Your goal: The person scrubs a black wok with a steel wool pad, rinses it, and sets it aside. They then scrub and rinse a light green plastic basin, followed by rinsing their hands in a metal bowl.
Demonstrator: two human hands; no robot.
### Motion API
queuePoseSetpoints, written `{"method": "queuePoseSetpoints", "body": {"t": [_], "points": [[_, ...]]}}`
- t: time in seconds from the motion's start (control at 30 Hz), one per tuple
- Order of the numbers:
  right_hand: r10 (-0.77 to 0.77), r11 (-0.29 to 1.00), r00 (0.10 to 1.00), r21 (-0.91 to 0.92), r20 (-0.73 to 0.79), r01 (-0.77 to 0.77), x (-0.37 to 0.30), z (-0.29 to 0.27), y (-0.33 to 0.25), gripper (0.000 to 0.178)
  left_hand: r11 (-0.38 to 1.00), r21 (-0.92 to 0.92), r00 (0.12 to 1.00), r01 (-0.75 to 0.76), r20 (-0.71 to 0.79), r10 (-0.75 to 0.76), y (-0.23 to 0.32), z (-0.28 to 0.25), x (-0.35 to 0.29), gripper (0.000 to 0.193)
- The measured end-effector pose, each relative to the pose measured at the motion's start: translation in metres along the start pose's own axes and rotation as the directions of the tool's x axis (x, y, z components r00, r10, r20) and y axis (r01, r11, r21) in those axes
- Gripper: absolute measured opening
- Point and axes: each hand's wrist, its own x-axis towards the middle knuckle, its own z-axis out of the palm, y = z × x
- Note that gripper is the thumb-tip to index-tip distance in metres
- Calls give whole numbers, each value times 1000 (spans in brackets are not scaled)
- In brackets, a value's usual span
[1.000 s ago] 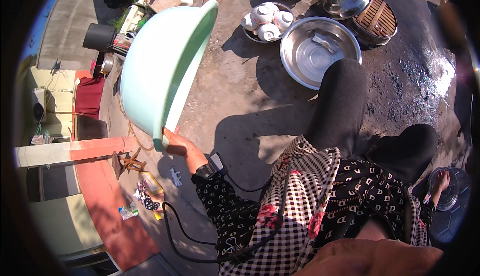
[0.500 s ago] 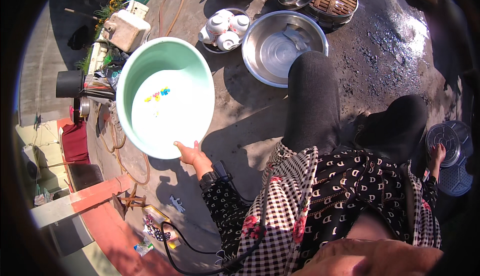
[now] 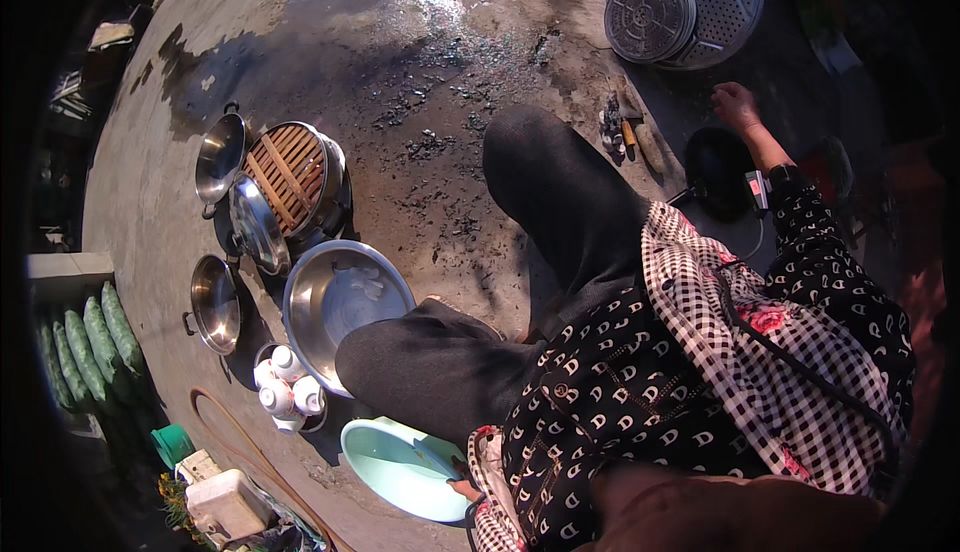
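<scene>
My left hand (image 3: 463, 482) grips the rim of a pale green plastic basin (image 3: 385, 449), which sits beside my left thigh. Most of its fingers are hidden by the rim and my clothes. My right hand (image 3: 737, 105) is stretched out at the far right with nothing visible in it, its fingers partly apart. Just beyond it lies a small stack of round perforated metal steamer plates (image 3: 650, 14) on a larger perforated plate (image 3: 725, 2); a gap shows between hand and plates. Beneath my right wrist is a round black pan (image 3: 715, 177).
A steel basin (image 3: 310, 317) with a pale cloth stands by my left knee, next to a bowl of white cups (image 3: 288, 387). Left of it are metal pans (image 3: 215, 302), a lid (image 3: 258, 222) and a slatted steamer (image 3: 290, 167). Hand tools (image 3: 628, 132) lie near wet, debris-strewn concrete.
The view has swung to the right. My right hand, earlier on the steamer plates, is now apart from them. My left hand still has the green basin, now lower in view.
</scene>
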Motion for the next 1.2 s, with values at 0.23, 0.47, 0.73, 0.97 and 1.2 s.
{"method": "queuePoseSetpoints", "body": {"t": [0.23,0.47,0.73,0.97,1.2], "points": [[202,979,978,9,-61,-202,-81,-43,43,16,954,293,993,-62,111,31,37,64,-34,46],[411,911,911,-11,-24,-412,-118,-22,111,16,894,431,986,-123,159,58,69,96,-66,46],[383,921,920,45,81,-387,-145,28,106,12,820,535,976,-202,182,122,115,120,-102,45],[359,933,924,-61,130,-354,-161,42,115,13,743,618,966,-257,184,181,160,133,-138,44],[525,808,840,-392,136,-441,-196,37,143,13,658,687,951,-309,207,231,196,160,-169,43]]}}
